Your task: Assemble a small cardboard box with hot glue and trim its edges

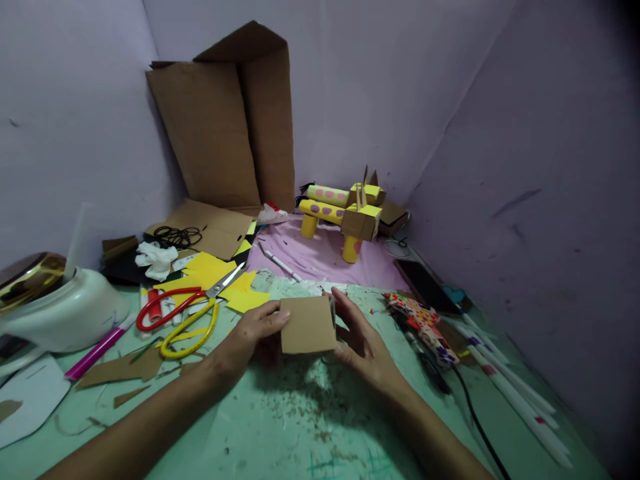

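Observation:
A small brown cardboard box is held above the green table, one flat square face towards me. My left hand grips its left side, thumb on the front face and the other fingers behind. At the box's right side, my right hand curves round the edge, thumb by the lower corner and fingers by the upper one. The back of the box is hidden. Beyond it, two giraffe-like paper figures with yellow tube bodies, spots and cardboard heads stand on a pink cloth.
Scissors with red and yellow handles lie left on yellow paper scraps. A white pot stands at far left. On the right are a floral-wrapped tool with a cord, a dark phone and white sticks. Folded cardboard leans behind.

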A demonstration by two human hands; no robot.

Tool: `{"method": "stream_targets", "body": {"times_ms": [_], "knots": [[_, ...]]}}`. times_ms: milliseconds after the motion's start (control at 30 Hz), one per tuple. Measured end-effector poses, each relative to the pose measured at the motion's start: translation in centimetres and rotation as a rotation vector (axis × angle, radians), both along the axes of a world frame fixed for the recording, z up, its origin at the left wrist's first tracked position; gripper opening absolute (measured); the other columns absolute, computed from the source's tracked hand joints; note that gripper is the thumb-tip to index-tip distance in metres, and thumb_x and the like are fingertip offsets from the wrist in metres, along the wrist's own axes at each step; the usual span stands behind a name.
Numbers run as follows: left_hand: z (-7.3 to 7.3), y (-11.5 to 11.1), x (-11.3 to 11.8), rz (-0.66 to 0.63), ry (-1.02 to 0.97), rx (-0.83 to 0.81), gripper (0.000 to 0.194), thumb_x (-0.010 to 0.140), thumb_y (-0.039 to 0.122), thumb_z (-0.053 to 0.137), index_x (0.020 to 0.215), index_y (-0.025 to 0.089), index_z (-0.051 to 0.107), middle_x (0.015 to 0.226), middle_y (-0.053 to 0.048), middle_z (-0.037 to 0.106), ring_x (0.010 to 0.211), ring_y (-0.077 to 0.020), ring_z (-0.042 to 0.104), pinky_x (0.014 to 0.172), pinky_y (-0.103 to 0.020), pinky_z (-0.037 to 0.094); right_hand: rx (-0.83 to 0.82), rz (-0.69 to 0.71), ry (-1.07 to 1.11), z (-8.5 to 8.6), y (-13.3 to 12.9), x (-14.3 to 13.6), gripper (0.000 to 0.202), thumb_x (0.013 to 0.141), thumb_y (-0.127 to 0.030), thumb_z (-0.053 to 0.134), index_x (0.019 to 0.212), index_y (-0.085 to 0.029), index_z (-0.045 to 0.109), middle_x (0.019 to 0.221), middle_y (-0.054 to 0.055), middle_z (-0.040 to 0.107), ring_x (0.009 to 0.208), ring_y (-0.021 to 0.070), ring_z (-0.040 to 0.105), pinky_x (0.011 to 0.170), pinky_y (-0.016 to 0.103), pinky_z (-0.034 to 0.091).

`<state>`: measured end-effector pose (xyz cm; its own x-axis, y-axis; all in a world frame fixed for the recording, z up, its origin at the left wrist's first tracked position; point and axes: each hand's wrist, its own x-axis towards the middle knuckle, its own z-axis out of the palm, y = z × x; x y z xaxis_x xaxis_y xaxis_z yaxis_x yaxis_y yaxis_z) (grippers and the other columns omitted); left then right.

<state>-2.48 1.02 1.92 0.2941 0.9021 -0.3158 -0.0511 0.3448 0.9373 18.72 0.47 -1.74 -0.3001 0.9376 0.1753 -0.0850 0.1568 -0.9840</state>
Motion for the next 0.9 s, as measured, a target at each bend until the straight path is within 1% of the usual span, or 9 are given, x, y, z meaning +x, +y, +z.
{"method": "stream_targets", "body": {"times_ms": [167, 267, 367, 467, 567, 667, 767, 833, 900], "knots": [[0.0, 0.0, -0.7, 0.045, -0.196, -0.024, 0.057, 0.068, 0.038, 0.072, 0.12, 0.018, 0.061, 0.101, -0.008, 0.069, 0.088, -0.0255, 0.064, 0.06, -0.026, 0.052, -0.08, -0.025, 0.078, 0.1, 0.3, -0.6, 0.105, 0.053, -0.066, 0.082, 0.142, -0.031, 0.041, 0.153, 0.016, 0.037, 0.139, 0.037, 0.036, 0.105, 0.055, 0.038], [-0.2, 0.0, -0.8, 0.016, -0.291, -0.049, 0.064, 0.067, 0.03, 0.07, 0.128, 0.018, 0.057, 0.116, -0.008, 0.069, 0.107, -0.0298, 0.06, 0.078, -0.032, 0.053, -0.058, 0.018, 0.084, 0.4, 0.1, -0.9, 0.103, 0.054, -0.063, 0.084, 0.142, -0.031, 0.041, 0.148, 0.015, 0.044, 0.131, 0.0365, 0.047, 0.1, 0.053, 0.044], [-0.3, 0.1, -0.6, 0.034, -0.308, -0.041, 0.069, 0.066, 0.026, 0.067, 0.133, 0.017, 0.055, 0.117, -0.007, 0.07, 0.114, -0.029, 0.057, 0.084, -0.03, 0.05, 0.03, -0.017, 0.025, 0.6, -0.3, -0.9, 0.098, 0.058, -0.055, 0.085, 0.142, -0.03, 0.041, 0.145, 0.012, 0.048, 0.129, 0.035, 0.049, 0.102, 0.05, 0.043], [-0.5, 0.3, 0.0, 0.136, -0.192, -0.002, 0.07, 0.067, 0.027, 0.069, 0.134, 0.015, 0.052, 0.114, -0.008, 0.071, 0.11, -0.0281, 0.059, 0.082, -0.03, 0.05, 0.144, -0.134, -0.087, 0.6, -0.5, -0.9, 0.084, 0.064, -0.042, 0.085, 0.137, -0.03, 0.046, 0.142, 0.01, 0.05, 0.131, 0.0332, 0.046, 0.104, 0.048, 0.041], [-0.6, 0.7, 0.4, 0.229, -0.03, 0.08, 0.067, 0.07, 0.033, 0.072, 0.132, 0.017, 0.053, 0.113, -0.008, 0.071, 0.1, -0.027, 0.064, 0.078, -0.031, 0.051, 0.197, -0.188, -0.159, 0.3, -0.6, -1.1, 0.064, 0.073, -0.033, 0.077, 0.13, -0.031, 0.049, 0.134, 0.009, 0.054, 0.125, 0.0309, 0.05, 0.097, 0.046, 0.047], [-0.7, 0.9, 0.5, 0.254, 0.189, 0.225, 0.048, 0.07, 0.035, 0.07, 0.114, 0.018, 0.066, 0.111, -0.007, 0.07, 0.105, -0.0283, 0.062, 0.091, -0.037, 0.048, 0.252, -0.201, -0.207, -0.1, -0.7, -1.3, 0.052, 0.077, -0.029, 0.071, 0.125, -0.03, 0.05, 0.126, 0.008, 0.055, 0.118, 0.0292, 0.054, 0.092, 0.044, 0.05], [-0.8, 1.1, 0.0, 0.193, 0.391, 0.371, 0.031, 0.07, 0.031, 0.062, 0.096, 0.02, 0.074, 0.118, -0.009, 0.067, 0.123, -0.0318, 0.053, 0.111, -0.044, 0.034, 0.327, -0.208, -0.268, -0.3, -0.8, -1.4, 0.048, 0.079, -0.028, 0.069, 0.122, -0.029, 0.05, 0.124, 0.009, 0.054, 0.118, 0.0293, 0.053, 0.091, 0.043, 0.05], [-0.9, 1.0, -0.7, 0.104, 0.422, 0.42, 0.041, 0.066, 0.026, 0.058, 0.103, 0.02, 0.075, 0.128, -0.01, 0.063, 0.132, -0.0342, 0.044, 0.116, -0.045, 0.025, 0.348, -0.21, -0.303, -0.4, -0.8, -1.3, 0.048, 0.08, -0.028, 0.069, 0.123, -0.03, 0.049, 0.124, 0.009, 0.054, 0.117, 0.0298, 0.053, 0.09, 0.044, 0.051], [-0.9, 0.8, -1.6, -0.019, 0.396, 0.438, 0.06, 0.062, 0.023, 0.058, 0.121, 0.021, 0.068, 0.142, -0.009, 0.054, 0.14, -0.0357, 0.034, 0.117, -0.047, 0.021, 0.368, -0.206, -0.317, -0.3, -0.7, -1.2, 0.051, 0.079, -0.028, 0.072, 0.125, -0.031, 0.049, 0.125, 0.009, 0.054, 0.119, 0.0307, 0.052, 0.094, 0.046, 0.049]]}}
